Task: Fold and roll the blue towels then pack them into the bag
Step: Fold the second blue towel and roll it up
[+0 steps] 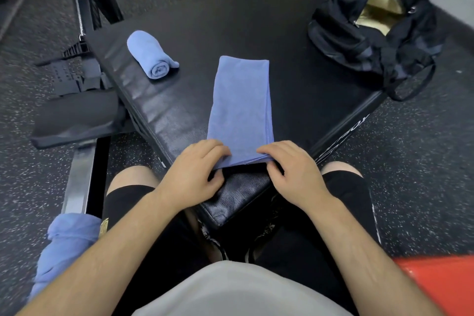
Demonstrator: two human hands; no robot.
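Altogether three blue towels show in the head view, and one bag. The folded towel [241, 108] lies as a long strip on the black padded box [256, 28], running straight away from the hands. Its near end is at the near corner of the box, and both hands are on it. The left hand [195, 174] has its fingers curled on top of the left corner of this end, with the thumb below the edge. The right hand [295, 174] pinches the right corner, fingers over the cloth and thumb under it, so the end is a little lifted from the pad. The rolled towel [154, 58] rests beyond the left hand and further to its left, well apart from the strip, with its spiral end turned to the camera. The third towel [66, 241] is a loose bundle beside the left forearm, below the level of the box.

The black bag [369, 33] sits beyond the right hand, far to its right, at the far right corner of the box; its top is open and a gold lining shows. One strap hangs over the box edge.

White letters run along the box side just right of the right hand, but they are too cut off to read.

Between the strip and the bag the pad is bare, and also between the strip and the roll.
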